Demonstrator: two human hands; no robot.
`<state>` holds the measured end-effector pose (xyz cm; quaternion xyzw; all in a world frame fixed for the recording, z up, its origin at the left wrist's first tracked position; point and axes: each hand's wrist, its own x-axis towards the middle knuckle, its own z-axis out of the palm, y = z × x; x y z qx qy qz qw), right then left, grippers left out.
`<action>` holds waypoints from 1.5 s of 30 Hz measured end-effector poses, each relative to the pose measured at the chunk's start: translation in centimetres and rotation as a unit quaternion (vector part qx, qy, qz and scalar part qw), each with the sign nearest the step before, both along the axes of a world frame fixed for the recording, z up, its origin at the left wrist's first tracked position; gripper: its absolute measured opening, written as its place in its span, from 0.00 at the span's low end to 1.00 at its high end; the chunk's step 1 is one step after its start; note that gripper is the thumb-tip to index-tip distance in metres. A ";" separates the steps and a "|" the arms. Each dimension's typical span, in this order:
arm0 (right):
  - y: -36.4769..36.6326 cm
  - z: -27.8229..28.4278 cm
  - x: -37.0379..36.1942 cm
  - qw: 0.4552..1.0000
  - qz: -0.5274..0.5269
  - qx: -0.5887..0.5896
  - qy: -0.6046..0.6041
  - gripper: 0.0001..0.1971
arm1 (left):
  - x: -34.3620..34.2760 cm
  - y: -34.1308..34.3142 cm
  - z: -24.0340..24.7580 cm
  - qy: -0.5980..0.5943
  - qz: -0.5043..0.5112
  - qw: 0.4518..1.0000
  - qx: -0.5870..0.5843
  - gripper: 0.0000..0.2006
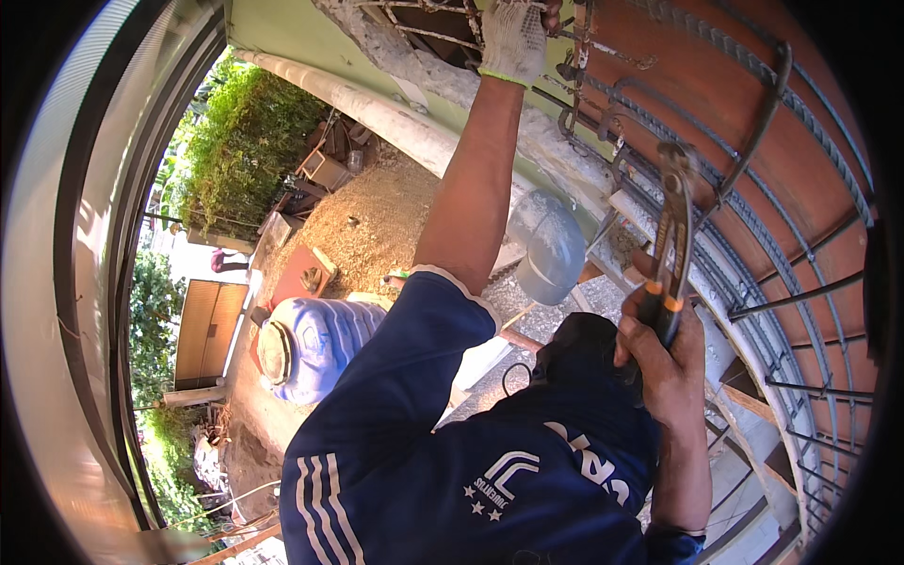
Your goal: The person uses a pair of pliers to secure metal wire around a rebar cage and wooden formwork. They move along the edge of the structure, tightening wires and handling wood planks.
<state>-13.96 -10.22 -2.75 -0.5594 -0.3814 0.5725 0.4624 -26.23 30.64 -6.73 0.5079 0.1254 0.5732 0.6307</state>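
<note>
My left hand [513, 42], in a whitish knit glove with bare fingertips, reaches up to the broken wall opening. Its fingers are closed around a rusty rebar [560, 36], though the picture's upper edge cuts off part of the grip. Bare and closed, my right hand [664, 363] holds pliers [673, 235] by their black and orange handles. The metal jaws point up, near the bent steel bars, and look slightly blurred. A cage of ribbed rebar [753, 226] curves along the right, in front of reddish-brown panels [650, 89].
Rough broken concrete [452, 85] edges the green wall [282, 28]. A grey plastic pipe elbow [551, 250] sits below my left forearm. Far down stand a blue barrel [315, 348] and a sand heap [377, 202]. A distant person [226, 261] is at the left.
</note>
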 end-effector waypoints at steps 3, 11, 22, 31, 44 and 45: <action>5.6 0.4 -1.9 0.993 -0.010 0.007 0.118 0.32 | 2.7 -3.3 2.8 -0.117 -0.038 0.990 -0.072 0.12; 16.7 0.6 -7.5 0.915 0.033 0.155 0.370 0.42 | 0.3 0.2 -1.0 -0.208 -0.142 0.968 -0.008 0.12; 20.1 0.9 -12.2 0.843 0.042 0.232 0.483 0.44 | 0.5 -0.5 -1.0 -0.301 -0.109 0.947 0.005 0.14; 22.4 -0.1 -14.7 0.855 -0.031 0.278 0.436 0.38 | 2.0 -8.3 -4.1 -0.629 -0.060 0.775 0.000 0.18; 17.9 2.4 -2.3 0.907 0.166 -0.009 0.388 0.11 | -0.7 -2.4 1.0 -0.011 -0.041 0.995 0.086 0.40; 17.5 3.6 -0.4 0.933 0.161 -0.041 0.318 0.11 | -0.4 -2.8 1.1 -0.006 -0.023 0.997 0.078 0.40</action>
